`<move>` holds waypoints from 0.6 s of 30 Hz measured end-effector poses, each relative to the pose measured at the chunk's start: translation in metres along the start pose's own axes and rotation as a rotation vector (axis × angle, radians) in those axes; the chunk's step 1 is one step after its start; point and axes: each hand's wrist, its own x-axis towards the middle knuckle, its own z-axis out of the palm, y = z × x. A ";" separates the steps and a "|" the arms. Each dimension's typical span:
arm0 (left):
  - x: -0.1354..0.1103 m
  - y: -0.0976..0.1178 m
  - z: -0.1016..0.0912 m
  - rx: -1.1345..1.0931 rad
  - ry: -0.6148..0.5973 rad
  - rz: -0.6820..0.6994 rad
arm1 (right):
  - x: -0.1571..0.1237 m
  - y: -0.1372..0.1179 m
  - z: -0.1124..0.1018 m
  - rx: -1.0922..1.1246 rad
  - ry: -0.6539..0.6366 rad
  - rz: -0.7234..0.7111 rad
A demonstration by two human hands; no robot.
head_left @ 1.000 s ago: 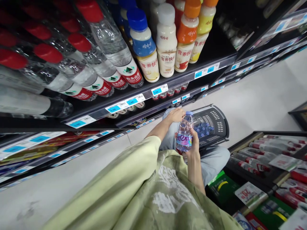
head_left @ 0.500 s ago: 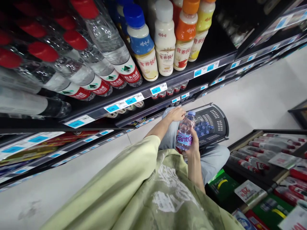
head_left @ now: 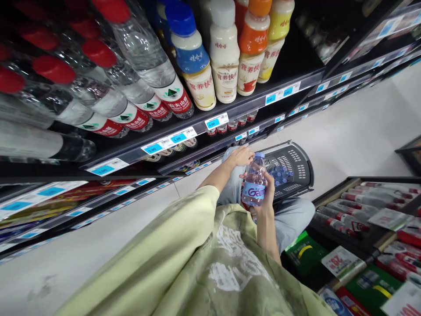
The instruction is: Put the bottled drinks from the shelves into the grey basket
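In my right hand [head_left: 268, 191] is a small clear drink bottle [head_left: 255, 181] with a lilac cap and a pale blue label with purple letters. It is held nearly upright, cap away from me, and the fingers wrap around its side. My left hand [head_left: 241, 156] rests over my bent knee, close to the bottle cap and the near rim of a dark shopping basket [head_left: 301, 169]. Its fingers look curled, and what lies under them is hidden. Inside the basket is a cluster of small bottles with blue caps [head_left: 279, 175].
Shelves on the left hold red-capped water bottles [head_left: 134, 52] and milk drink bottles [head_left: 224, 57] above a price-tag rail [head_left: 171, 140]. At the lower right, low display bins [head_left: 371, 210] hold bottles and green packs [head_left: 305, 252]. Pale floor [head_left: 355, 131] runs beyond the basket.
The clear bottle has turned in my right hand, so a different part of the label's lettering faces me. The right fingers have shifted around it. My left hand stays where it was.
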 end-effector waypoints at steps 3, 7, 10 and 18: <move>0.002 -0.002 0.002 0.000 -0.003 0.015 | -0.001 -0.004 0.002 0.012 -0.047 0.015; 0.002 0.000 0.000 -0.001 -0.022 -0.010 | -0.002 -0.004 -0.003 0.001 -0.104 0.042; 0.001 0.002 -0.003 0.011 -0.023 -0.025 | -0.001 -0.001 -0.006 -0.022 -0.107 0.045; -0.002 0.003 -0.007 0.001 -0.054 -0.007 | 0.001 0.002 -0.005 -0.087 -0.129 0.057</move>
